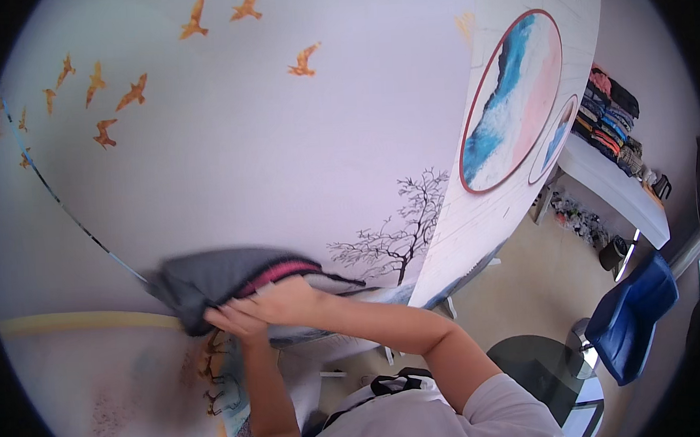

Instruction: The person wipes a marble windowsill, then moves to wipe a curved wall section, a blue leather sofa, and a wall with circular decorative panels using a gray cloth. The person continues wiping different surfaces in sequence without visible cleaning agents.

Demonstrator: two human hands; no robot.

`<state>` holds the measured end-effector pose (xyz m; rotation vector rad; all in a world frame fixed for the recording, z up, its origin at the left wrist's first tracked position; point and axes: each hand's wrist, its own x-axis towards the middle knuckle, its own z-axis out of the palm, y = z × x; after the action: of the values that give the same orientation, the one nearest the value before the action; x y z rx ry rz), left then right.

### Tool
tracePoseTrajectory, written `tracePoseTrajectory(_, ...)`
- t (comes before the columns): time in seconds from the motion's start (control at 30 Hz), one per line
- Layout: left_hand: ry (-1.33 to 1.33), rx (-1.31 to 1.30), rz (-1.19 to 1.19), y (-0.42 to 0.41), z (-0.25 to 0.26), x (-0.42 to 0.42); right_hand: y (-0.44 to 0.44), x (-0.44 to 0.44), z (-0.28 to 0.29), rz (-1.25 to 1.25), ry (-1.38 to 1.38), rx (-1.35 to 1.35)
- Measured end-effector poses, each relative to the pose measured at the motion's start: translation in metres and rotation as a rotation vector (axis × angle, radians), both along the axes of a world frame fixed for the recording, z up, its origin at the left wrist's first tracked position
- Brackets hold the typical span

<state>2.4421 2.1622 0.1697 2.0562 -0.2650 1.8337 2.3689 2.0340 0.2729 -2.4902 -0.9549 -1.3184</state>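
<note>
A dark grey cloth item (222, 278) with black edging and a pink band is bunched in front of me, blurred by motion. Against its lower edge, my left hand (236, 320) grips the fabric. My right hand (286, 302) lies close beside the left and grips the cloth near the pink band. The fingers partly overlap, so some of the grip is hidden. A narrow dark end of the item points right, past my right wrist. Behind the cloth stands a pale panel (263, 152) printed with orange birds and a bare tree.
A panel with round pictures (513, 100) adjoins on the right. Beyond it, folded clothes (609, 125) are stacked on a white table (622, 195). A blue chair (631, 322) and a dark round glass tabletop (530, 369) stand at lower right.
</note>
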Motion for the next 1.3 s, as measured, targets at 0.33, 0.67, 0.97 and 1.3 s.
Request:
tracePoseTrajectory(0.33,0.855,0.255,-0.843,-0.047,-0.109,-0.133,-0.135,-0.09,-0.153,-0.274,0.23,0.215)
tracePoseTrajectory(0.67,0.326,0.239,-0.97,-0.179,0.034,-0.109,-0.16,-0.084,-0.013,-0.539,-0.235,0.675)
tracePoseTrajectory(0.97,0.802,0.428,-0.947,-0.146,-0.082,-0.147,-0.139,-0.141,-0.176,-0.686,0.25,0.869)
tracePoseTrajectory(1.3,0.658,0.269,-0.925,-0.126,-0.053,-0.159,-0.151,-0.13,-0.145,-0.655,0.071,0.791)
